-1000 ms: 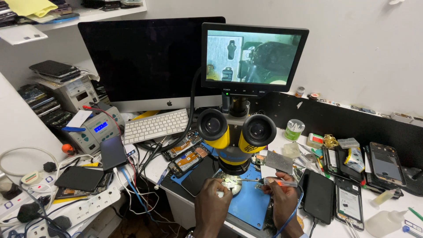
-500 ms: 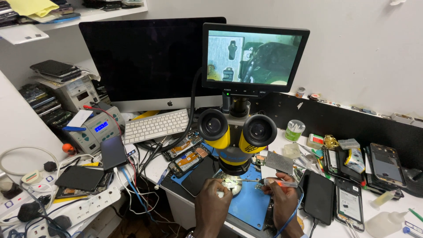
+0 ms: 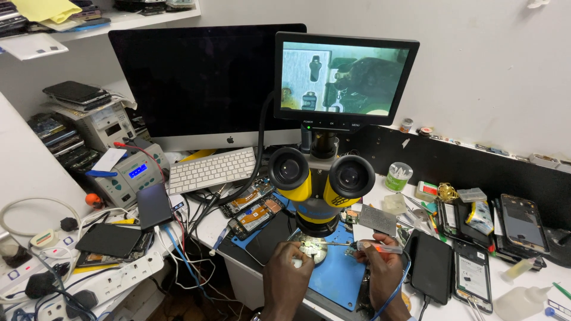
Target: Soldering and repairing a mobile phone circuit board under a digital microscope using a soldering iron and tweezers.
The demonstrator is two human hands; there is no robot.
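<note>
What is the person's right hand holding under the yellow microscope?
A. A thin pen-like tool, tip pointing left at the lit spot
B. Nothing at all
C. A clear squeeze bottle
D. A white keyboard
A: the right hand grips a thin pen-like tool whose tip reaches toward the lit spot beneath the microscope, by the left hand.

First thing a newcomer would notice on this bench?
The yellow microscope at centre, with a small lit monitor above it and a big dark screen behind. Under the lens, the left hand steadies a small lit part on a blue mat while the right hand holds a thin tool to it. Opened phones and cables crowd both sides.
</note>
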